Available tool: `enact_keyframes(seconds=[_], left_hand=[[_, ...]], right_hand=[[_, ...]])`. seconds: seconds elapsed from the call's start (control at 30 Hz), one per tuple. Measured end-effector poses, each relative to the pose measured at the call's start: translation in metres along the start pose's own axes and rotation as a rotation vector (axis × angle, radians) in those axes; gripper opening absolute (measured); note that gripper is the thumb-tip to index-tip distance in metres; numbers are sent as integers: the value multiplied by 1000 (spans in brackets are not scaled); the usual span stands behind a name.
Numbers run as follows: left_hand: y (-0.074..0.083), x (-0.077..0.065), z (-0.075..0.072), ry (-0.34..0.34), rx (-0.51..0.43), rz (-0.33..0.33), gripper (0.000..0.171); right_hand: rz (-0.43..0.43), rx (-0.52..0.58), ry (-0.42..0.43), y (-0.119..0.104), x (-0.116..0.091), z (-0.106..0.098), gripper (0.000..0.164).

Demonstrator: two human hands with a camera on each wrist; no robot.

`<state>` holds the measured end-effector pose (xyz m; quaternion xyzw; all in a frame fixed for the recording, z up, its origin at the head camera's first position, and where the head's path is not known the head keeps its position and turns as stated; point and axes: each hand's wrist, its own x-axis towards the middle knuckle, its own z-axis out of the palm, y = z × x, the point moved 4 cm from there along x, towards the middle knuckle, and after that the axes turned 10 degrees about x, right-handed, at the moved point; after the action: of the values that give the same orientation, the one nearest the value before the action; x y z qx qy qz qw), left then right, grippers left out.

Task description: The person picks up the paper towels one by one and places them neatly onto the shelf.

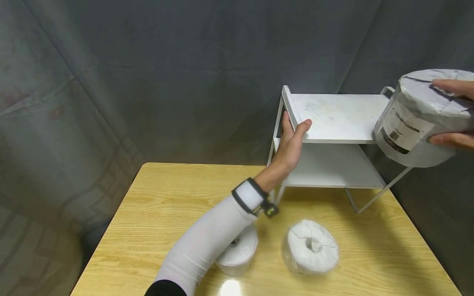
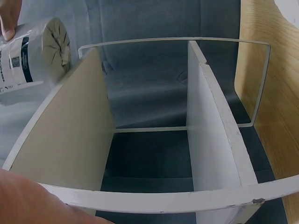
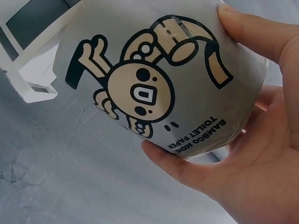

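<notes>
A white two-tier shelf rack [image 1: 337,117] stands at the back right of the table. My left hand [image 1: 290,146] grips its left side frame, thumb over the top board's edge and fingers outside. In the left wrist view, the thumb lies beside the frame's white bar [image 2: 163,201]. At the far right, my right hand [image 3: 254,163] holds a large wrapped toilet paper roll [image 1: 407,127], fingers spread around it. This roll is tilted in the air beside the top board's right end. A cartoon figure and printed lettering show on its wrapper in the right wrist view.
Two more wrapped rolls sit on the wooden table [image 1: 177,197]: one front right [image 1: 312,246], the other [image 1: 240,248] partly behind my left sleeve. A dark grey curtain [image 1: 207,82] hangs behind the table and rack.
</notes>
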<state>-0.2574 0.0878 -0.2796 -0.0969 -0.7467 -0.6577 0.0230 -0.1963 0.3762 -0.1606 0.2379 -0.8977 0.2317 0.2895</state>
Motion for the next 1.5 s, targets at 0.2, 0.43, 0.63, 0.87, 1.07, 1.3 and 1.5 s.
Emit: enact_keyframes(seconds=[0.2,0.43,0.63,0.87,1.07,1.3,1.5], left_hand=[[1,-1,1,-6,8,1,95],[0,0,0,4,4,-1,95],[0,0,0,3,-5,5,95],[-1,0,0,-1,-1,6,95],[-1,0,-2,-2,-10,16,96],[-2,0,-2,-6,-25,13,96],[-2,0,-1,-9,-20,10,96]], right_hand=[[-4,-48,-14,-1,10,-1,127],[2,-107,-7,-3,19,-4,130],[12,-120,-18,-3,25,-6,127],[-66,-120,4,3,32,-8,124],[-112,-93,31,0,36,-9,125],[-138,-105,-8,-4,44,-7,132],[-179,-81,6,-9,49,-5,134]])
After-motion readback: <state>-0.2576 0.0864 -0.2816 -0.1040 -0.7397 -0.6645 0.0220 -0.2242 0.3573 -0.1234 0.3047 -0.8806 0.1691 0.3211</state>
